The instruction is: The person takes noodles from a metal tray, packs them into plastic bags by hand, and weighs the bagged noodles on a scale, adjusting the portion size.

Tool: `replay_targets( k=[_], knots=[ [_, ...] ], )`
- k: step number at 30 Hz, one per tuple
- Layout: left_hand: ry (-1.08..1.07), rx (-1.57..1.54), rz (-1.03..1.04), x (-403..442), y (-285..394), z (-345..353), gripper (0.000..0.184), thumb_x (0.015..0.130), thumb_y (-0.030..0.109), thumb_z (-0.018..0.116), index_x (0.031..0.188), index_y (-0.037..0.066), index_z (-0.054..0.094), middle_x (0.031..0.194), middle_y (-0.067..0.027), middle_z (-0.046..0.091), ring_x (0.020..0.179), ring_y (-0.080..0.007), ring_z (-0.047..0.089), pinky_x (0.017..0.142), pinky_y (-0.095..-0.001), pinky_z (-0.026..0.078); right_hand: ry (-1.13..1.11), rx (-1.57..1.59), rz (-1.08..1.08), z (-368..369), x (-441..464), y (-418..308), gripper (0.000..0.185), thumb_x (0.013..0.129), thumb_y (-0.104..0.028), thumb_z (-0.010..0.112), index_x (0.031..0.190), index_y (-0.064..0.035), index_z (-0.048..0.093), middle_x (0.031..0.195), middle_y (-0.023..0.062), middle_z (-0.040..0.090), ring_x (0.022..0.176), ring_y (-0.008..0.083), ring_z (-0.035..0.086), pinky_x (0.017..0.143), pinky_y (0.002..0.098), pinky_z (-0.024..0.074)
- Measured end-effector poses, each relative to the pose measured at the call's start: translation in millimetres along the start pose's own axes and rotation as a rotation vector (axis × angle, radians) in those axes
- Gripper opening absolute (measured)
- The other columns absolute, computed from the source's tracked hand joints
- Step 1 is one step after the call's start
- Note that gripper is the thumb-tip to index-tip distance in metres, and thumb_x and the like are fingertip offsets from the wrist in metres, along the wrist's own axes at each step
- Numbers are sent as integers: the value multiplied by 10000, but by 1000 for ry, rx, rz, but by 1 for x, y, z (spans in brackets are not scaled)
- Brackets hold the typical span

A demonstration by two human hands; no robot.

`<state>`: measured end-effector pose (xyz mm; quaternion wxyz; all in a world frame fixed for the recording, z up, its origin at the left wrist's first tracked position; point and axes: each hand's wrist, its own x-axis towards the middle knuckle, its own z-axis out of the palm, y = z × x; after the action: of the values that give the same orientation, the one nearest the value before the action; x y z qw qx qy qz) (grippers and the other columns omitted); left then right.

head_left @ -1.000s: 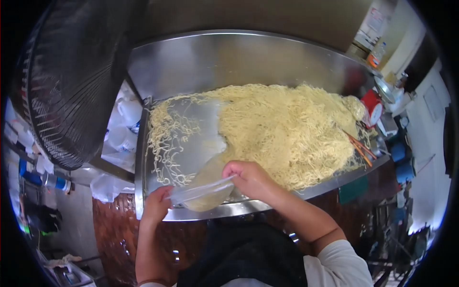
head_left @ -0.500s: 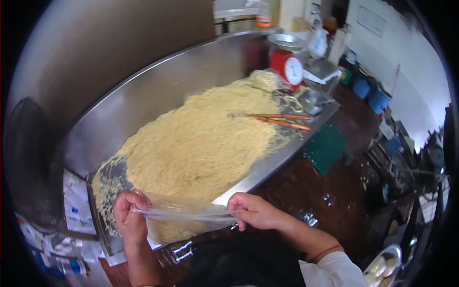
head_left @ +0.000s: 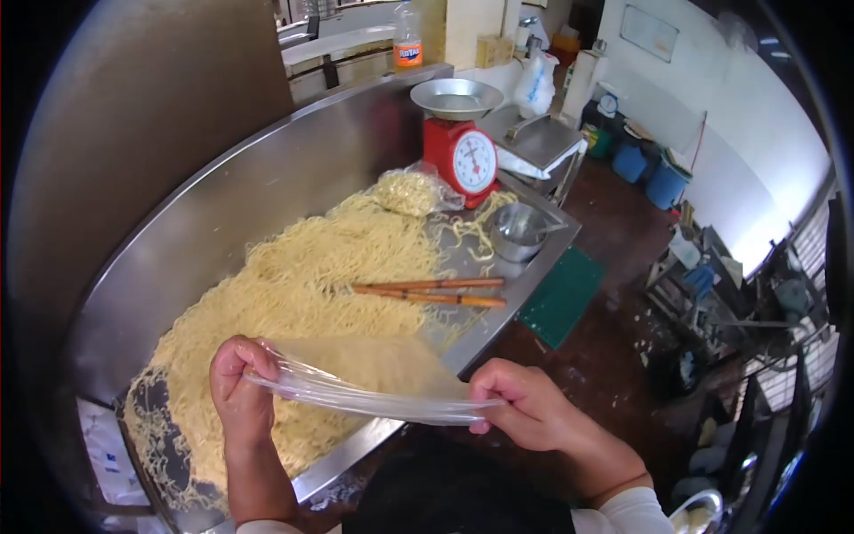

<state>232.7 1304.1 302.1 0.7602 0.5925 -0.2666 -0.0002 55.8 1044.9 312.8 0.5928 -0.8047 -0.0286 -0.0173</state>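
Note:
A clear plastic bag (head_left: pixel 374 378) is stretched between my two hands over the table's front edge. My left hand (head_left: pixel 243 378) pinches one end of its rim, and my right hand (head_left: pixel 516 400) grips the other end. Behind and below the bag, a large heap of yellow noodles (head_left: pixel 302 276) covers much of the metal table (head_left: pixel 467 334). Two long brown sticks (head_left: pixel 436 287) lie at the heap's right side. Farther back, a filled clear bag of noodles (head_left: pixel 406 193) rests beside a red dial scale (head_left: pixel 463 160) with a metal pan on top.
A metal bowl (head_left: pixel 518 231) sits near the table's right corner. Beyond the scale is a metal box (head_left: pixel 538 138). An orange-labelled bottle (head_left: pixel 407 40) stands at the back. On the floor side are a green mat (head_left: pixel 562 296) and blue bins (head_left: pixel 665 182).
The view has swung right toward the scale. Both hands still hold the bag, now stretched wider between them, and my right hand is farther right in view.

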Motion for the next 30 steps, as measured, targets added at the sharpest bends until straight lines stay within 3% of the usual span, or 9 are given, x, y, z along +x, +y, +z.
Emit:
replay_targets(
  k=[4,5,8,11,13,19,25,30],
  knots=[
    [-88,-135,-37,78,-17,52,160,812,-75,440,723,51,484,633,-60,502,515,-120,503,455,-231,418,54,-42,24,-64,26,-9,93,875,15,473,950,-39,471,738,38,571,668,115,596,635,260,474],
    [-119,-149,-42,96,-19,67,157,814,-74,439,725,48,485,639,-63,506,518,-121,504,455,-232,418,130,205,95,-74,30,-9,79,890,16,455,956,-21,479,763,44,567,676,124,597,642,260,487],
    [-243,-237,-46,147,-13,106,144,816,-65,442,734,44,485,652,-70,516,521,-122,506,455,-232,419,261,318,56,-126,52,-17,99,860,69,449,912,-14,467,766,76,560,675,141,600,624,265,497],
    [-306,-326,40,197,2,145,111,831,-29,456,753,43,491,645,-58,519,521,-122,510,452,-233,426,379,304,-119,-183,88,-37,110,821,61,482,878,-30,455,716,78,549,573,161,585,542,288,500],
    [-284,-280,155,236,4,169,82,849,18,470,782,46,507,629,-37,512,520,-105,506,450,-236,436,386,254,-244,-227,118,-50,92,814,29,488,864,-40,453,689,73,539,522,164,574,503,295,499],
    [-73,-82,60,349,10,252,72,861,67,486,846,71,556,624,13,485,485,-66,452,439,-237,397,336,80,-476,-364,223,-70,35,842,-43,492,852,-71,474,690,31,535,543,109,557,524,272,508],
    [65,119,-45,452,-16,311,101,890,69,472,896,125,556,603,45,459,463,-51,396,429,-215,352,256,107,-412,-463,314,-51,20,868,-81,495,869,-87,514,661,14,562,554,111,576,522,235,452],
    [104,230,-117,515,-71,332,151,876,58,446,918,132,572,623,45,466,481,-59,407,460,-234,379,230,49,-303,-511,382,6,39,870,-89,479,893,-104,506,661,25,585,551,119,600,503,230,424]
  ],
)
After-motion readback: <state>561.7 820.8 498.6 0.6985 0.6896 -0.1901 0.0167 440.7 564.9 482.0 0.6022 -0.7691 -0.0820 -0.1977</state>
